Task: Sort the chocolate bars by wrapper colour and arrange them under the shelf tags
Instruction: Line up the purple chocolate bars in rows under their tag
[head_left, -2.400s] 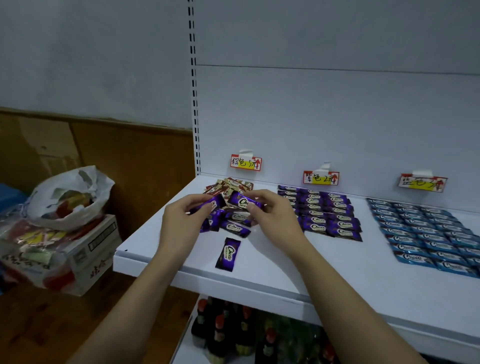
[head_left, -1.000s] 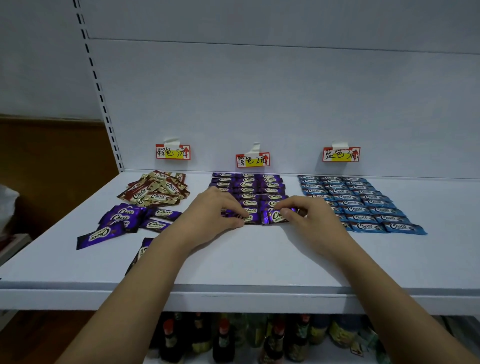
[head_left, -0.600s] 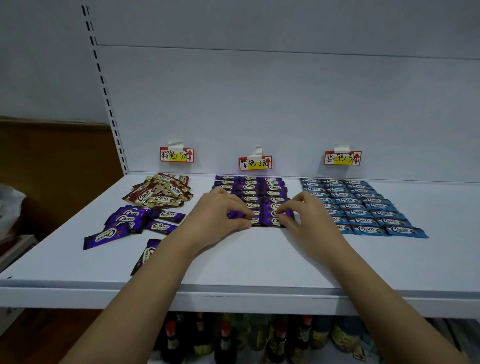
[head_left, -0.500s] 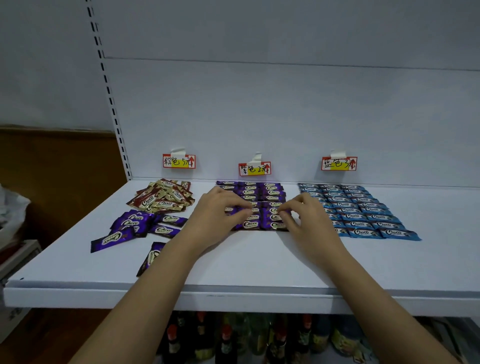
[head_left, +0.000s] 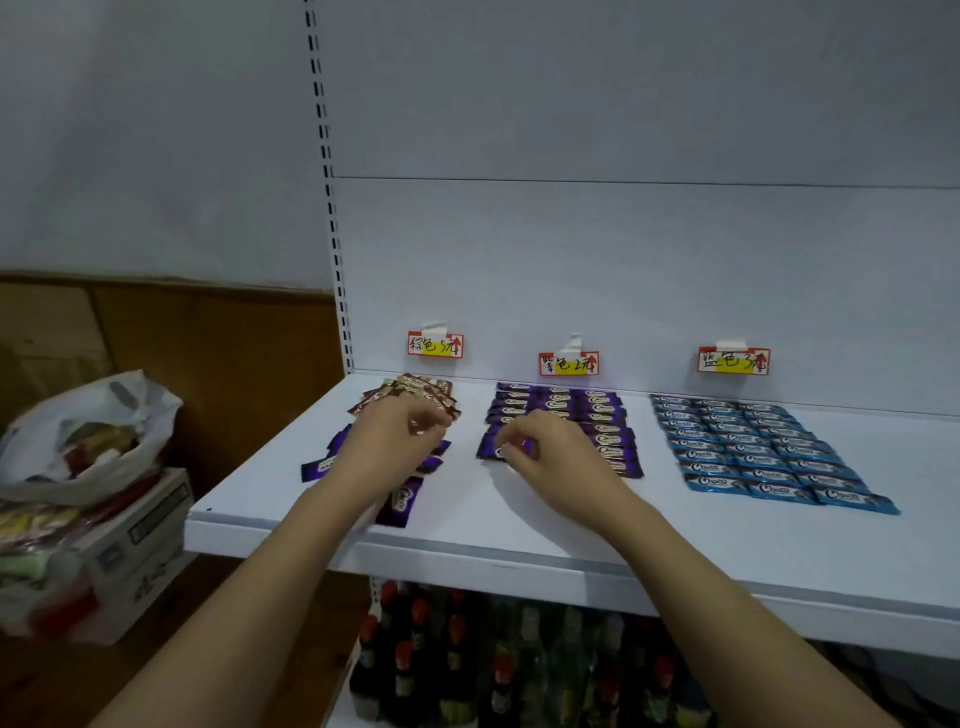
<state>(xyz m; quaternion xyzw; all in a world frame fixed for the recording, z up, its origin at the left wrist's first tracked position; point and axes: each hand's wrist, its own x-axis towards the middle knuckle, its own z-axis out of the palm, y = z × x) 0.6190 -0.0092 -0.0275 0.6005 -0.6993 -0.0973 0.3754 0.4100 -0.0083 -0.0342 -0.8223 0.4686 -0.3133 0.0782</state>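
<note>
left hand: your left hand (head_left: 388, 451) has quit the purple rows (head_left: 563, 423) it was pressing half a second back and slid off toward 9 o'clock. It's now over the loose purple bars (head_left: 332, 464), fingers loosely curled, nothing clearly held.

right hand: your right hand (head_left: 548, 454) pulled back a bit from the front row. Fingers are curled over the 7 o'clock corner of the purple block now, and whether they pinch a bar is too blurry to call.

view: your head swung toward 9 o'clock, so the plastic bag (head_left: 88, 434) on the cardboard box (head_left: 132, 540) is in view again.
</note>
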